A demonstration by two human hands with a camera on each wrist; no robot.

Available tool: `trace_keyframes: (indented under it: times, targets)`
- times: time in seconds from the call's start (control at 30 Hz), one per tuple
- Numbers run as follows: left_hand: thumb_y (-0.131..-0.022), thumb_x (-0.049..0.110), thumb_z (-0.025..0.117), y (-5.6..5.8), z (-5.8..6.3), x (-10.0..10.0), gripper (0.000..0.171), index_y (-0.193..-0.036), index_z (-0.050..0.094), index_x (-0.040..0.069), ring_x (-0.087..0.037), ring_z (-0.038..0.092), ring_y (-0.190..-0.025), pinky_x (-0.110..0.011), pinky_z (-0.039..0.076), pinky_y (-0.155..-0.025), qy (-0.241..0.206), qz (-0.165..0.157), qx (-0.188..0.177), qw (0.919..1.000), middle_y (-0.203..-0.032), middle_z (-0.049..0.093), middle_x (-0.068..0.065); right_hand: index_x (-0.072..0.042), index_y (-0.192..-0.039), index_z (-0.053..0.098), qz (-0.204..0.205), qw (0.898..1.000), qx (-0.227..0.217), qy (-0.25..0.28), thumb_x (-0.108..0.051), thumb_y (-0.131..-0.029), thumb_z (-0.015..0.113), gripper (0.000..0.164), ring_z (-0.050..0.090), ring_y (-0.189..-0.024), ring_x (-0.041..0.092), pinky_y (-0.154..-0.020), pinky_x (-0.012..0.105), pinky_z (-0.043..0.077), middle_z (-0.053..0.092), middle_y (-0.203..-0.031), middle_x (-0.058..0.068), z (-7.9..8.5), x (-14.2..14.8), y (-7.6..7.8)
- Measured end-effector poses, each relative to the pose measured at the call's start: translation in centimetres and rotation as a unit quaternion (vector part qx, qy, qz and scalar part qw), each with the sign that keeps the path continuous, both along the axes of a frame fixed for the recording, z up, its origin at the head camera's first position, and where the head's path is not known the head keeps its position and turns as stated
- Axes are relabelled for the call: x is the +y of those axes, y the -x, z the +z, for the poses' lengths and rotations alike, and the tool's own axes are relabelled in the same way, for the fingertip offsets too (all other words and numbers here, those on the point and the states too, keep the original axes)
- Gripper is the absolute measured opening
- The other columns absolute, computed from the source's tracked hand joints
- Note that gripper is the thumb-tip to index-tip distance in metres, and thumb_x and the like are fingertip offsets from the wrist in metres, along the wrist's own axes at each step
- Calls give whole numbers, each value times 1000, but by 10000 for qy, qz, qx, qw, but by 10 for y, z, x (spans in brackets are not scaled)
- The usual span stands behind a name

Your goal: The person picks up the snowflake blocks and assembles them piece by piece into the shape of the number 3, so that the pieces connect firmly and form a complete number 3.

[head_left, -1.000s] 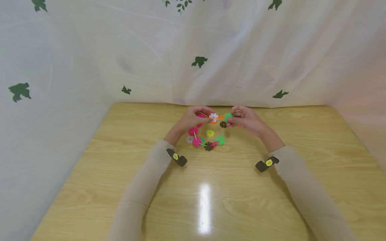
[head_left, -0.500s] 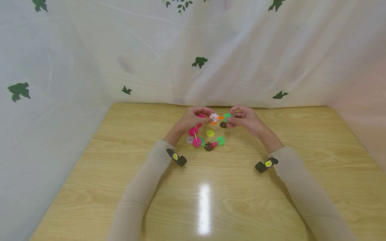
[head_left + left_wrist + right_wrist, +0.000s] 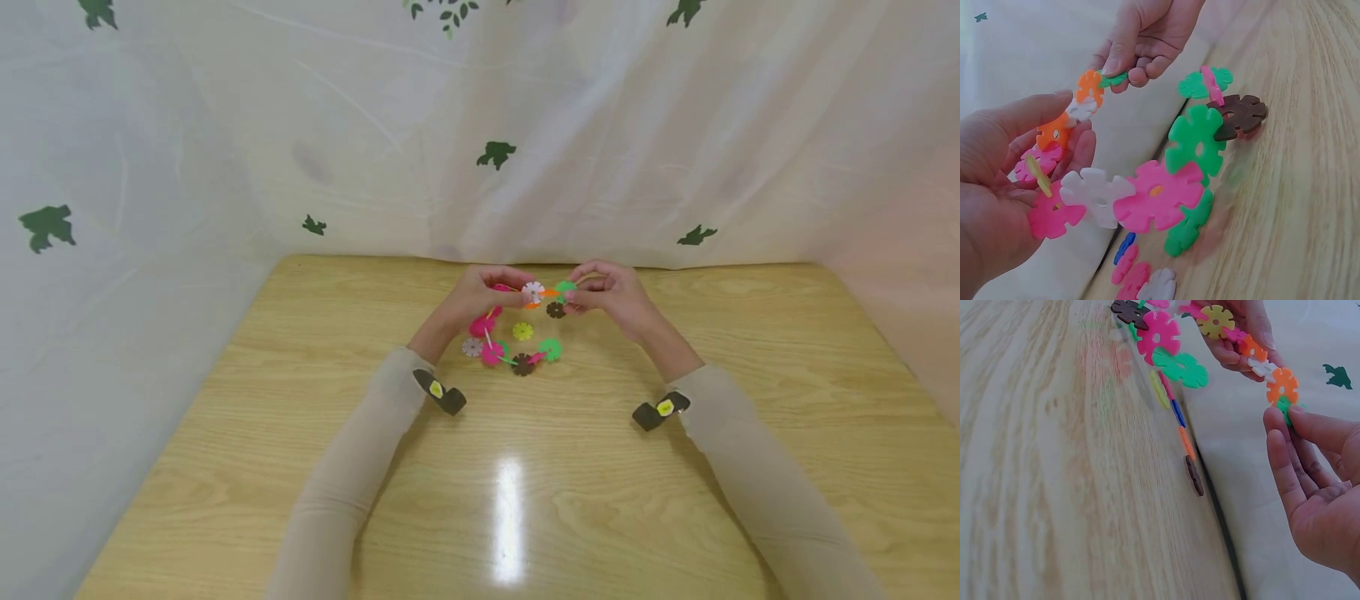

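Pale cloth (image 3: 360,125) printed with green motifs is hung behind a wood-grained table (image 3: 420,500). Above the table's far part, a chain (image 3: 1175,199) of interlocked, flower-shaped plastic discs is held up between two hands. It is pinched between thumb and fingers of the left hand (image 3: 474,302), beside a white disc (image 3: 532,292). At one end, a green disc (image 3: 1283,407) is gripped between thumb and fingertips of the right hand (image 3: 618,298). The chain's other stretch is curved round toward the person, past a brown disc (image 3: 522,365); whether it is supported by the table cannot be told. Loose discs, including a yellow one (image 3: 522,332), are laid on the table below.
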State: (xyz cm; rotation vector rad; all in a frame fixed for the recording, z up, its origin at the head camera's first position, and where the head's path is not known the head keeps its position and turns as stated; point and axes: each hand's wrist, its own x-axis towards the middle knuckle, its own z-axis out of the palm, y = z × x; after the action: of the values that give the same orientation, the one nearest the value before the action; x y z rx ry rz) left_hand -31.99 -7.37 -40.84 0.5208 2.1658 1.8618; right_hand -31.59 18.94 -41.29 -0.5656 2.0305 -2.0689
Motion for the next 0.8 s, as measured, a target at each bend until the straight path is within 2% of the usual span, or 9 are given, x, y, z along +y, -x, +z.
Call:
trace_keyframes:
  times: [0.13, 0.33, 0.47, 0.6, 0.7, 0.8]
  targets:
    - [-88, 6, 78, 0, -1, 2, 31, -119, 74, 6, -16, 67, -94, -43, 58, -88, -190, 26, -105, 9998, -109, 74, -4, -2, -107, 65, -32, 10000, -10, 60, 3, -93, 70, 15, 76, -75, 22, -76, 39, 65, 77, -83, 5, 0, 0, -1]
    - [-90, 9, 77, 1, -1, 0, 31, -121, 74, 10, -15, 64, -89, -42, 54, -76, -100, 81, -146, 9998, -113, 72, -5, -3, -107, 63, -38, 9994, -264, 227, 4, -94, 69, 16, 76, -75, 20, -79, 37, 64, 77, -84, 6, 0, -3, -2]
    - [-91, 11, 76, 2, 0, -3, 31, -121, 73, 11, -16, 65, -89, -45, 54, -73, 33, 63, -113, 9999, -116, 70, -6, -5, -106, 63, -6, 9989, -386, 255, 3, -94, 68, 15, 76, -74, 17, -79, 35, 64, 78, -85, 5, 1, -5, -3]
    - [-91, 12, 74, 1, 2, -5, 30, -121, 73, 10, -18, 65, -94, -53, 56, -84, 131, -49, -82, 9999, -116, 70, -6, -8, -106, 64, -13, 9992, -375, -109, -2, -96, 68, 12, 76, -78, 17, -81, 36, 64, 78, -87, 1, 2, -5, -3]
    - [-91, 15, 74, 0, 4, -7, 29, -120, 73, 11, -19, 65, -98, -60, 53, -96, 276, -141, -87, 9995, -115, 71, -6, -8, -105, 67, -35, 9981, -273, -544, -7, -96, 70, 10, 74, -83, 18, -83, 38, 64, 77, -89, -3, 4, -3, -2]
    - [-91, 18, 76, 0, 6, -9, 28, -118, 73, 12, -20, 65, -97, -60, 52, -97, 424, -198, -80, 9989, -112, 71, -5, -7, -105, 69, 19, 9949, -173, -993, -9, -95, 73, 11, 72, -85, 17, -81, 38, 63, 75, -89, -5, 6, -2, -2]
